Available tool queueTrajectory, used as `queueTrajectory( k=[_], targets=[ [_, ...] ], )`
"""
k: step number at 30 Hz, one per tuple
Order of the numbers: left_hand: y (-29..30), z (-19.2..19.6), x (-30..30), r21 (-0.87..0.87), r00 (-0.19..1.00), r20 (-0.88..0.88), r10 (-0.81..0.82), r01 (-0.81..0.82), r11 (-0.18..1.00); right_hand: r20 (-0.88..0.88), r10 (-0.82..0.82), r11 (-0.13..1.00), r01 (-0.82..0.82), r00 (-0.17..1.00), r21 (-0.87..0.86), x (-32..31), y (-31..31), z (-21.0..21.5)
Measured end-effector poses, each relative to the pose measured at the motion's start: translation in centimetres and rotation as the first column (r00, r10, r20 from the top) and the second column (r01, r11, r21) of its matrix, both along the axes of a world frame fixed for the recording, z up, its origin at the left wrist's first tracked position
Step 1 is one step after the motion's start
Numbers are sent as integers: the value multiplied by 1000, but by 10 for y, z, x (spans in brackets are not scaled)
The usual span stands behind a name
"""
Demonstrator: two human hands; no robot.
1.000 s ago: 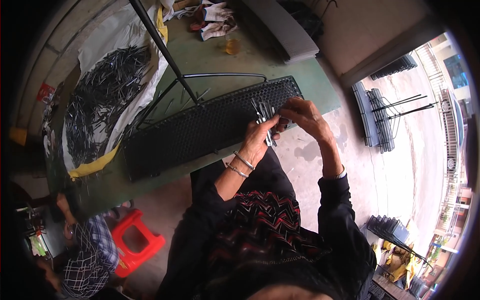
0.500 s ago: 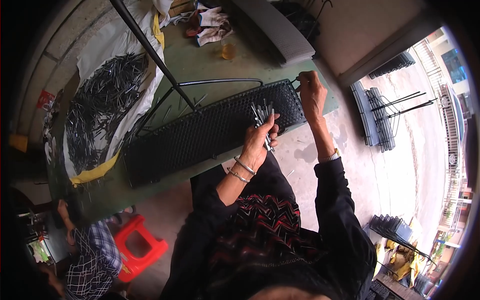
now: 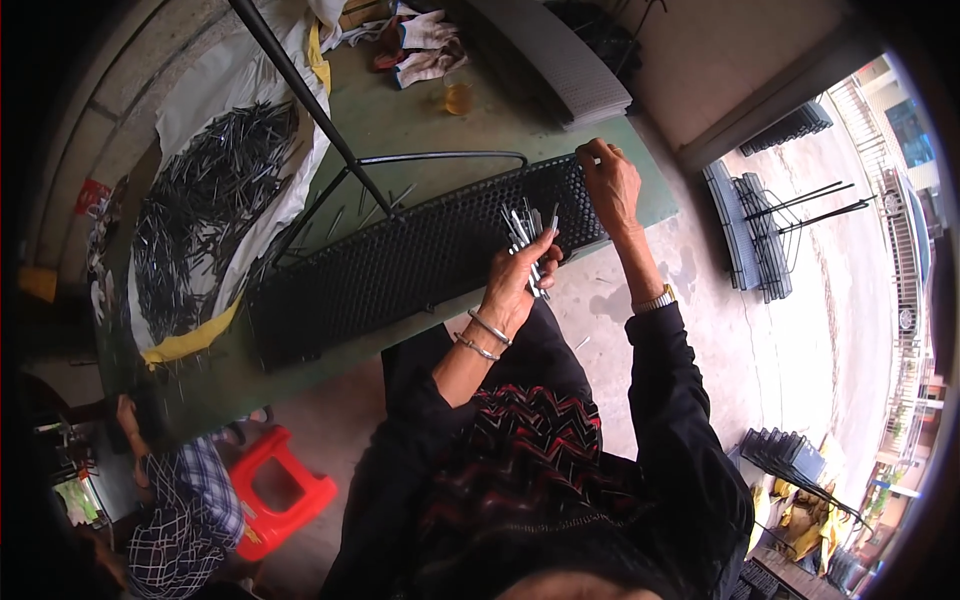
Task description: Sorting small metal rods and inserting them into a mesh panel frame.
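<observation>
A long black perforated metal panel (image 3: 400, 255) lies along the near edge of the green table. Over its right part, my left hand (image 3: 520, 270) is closed around a bundle of thin metal strips (image 3: 522, 228), their ends fanning out above the thumb. My right hand (image 3: 612, 188) is at the panel's far right corner, fingers curled in a pinch. Whatever is between those fingertips is too small or hidden to make out. Black metal rods (image 3: 345, 155) form a frame that rises from the panel's far side.
A white sack (image 3: 315, 160) at the left holds a heap of dark metal strips (image 3: 215, 190). Farther back are gloves (image 3: 425, 55), a glass of amber liquid (image 3: 457, 98) and stacked grey panels (image 3: 560, 70). Another person (image 3: 185, 500) is by a red stool (image 3: 285, 490) at lower left.
My right hand has shifted slightly left and up, so its fingertips now overlap the panel's corner. My left hand keeps the bundle in nearly the same place.
</observation>
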State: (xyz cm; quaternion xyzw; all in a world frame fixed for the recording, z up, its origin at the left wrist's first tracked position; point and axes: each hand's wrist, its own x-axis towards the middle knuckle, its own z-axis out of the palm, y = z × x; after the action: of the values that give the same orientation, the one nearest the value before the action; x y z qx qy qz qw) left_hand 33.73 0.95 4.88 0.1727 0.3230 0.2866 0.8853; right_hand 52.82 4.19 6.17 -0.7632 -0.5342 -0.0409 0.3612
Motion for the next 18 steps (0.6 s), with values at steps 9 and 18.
queueTrajectory(
  k=[9,18],
  targets=[
    [-4,6,1,21,998,-50,30,-29,999,-24,-8,985,4,1000,-174,1,-23,0],
    [-4,-5,-1,57,996,-94,3,3,998,-640,242,915,-392,729,-100,-17,-54,33]
  ],
)
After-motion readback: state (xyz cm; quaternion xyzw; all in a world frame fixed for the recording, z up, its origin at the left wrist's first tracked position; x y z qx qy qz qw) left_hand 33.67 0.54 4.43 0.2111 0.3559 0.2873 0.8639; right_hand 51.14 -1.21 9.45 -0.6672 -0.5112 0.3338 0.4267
